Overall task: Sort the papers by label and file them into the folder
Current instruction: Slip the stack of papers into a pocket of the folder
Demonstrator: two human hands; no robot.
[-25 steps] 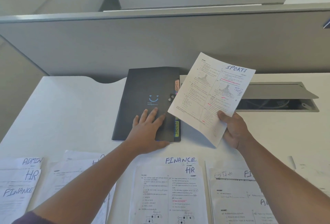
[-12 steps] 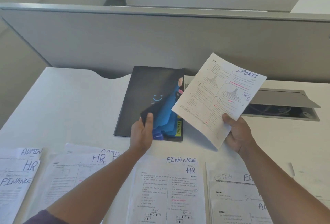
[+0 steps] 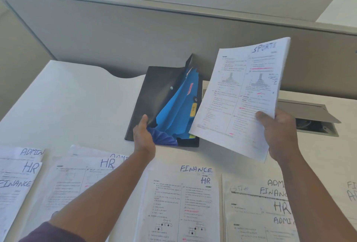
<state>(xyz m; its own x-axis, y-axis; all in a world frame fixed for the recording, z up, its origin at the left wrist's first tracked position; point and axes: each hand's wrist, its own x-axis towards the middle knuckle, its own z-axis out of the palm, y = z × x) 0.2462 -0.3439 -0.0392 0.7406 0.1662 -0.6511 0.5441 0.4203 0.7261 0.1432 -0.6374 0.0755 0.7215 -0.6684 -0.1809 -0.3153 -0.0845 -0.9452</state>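
Left hand (image 3: pixel 144 137) lifts folder (image 3: pixel 154 99) cover; right hand (image 3: pixel 280 131) holds papers (image 3: pixel 239 95).

office | partition (image 3: pixel 135 35) | desk (image 3: pixel 77 97) | cable hatch (image 3: pixel 309 112)

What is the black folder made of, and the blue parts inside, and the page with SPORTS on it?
Black folder: probably thin plastic, with a dull sheen; its cover bends where the left hand lifts it.
Blue dividers: smooth and evenly coloured; plastic or stiff card, hard to tell.
SPORTS page: paper, matte white with print and handwriting, curving in the right hand.
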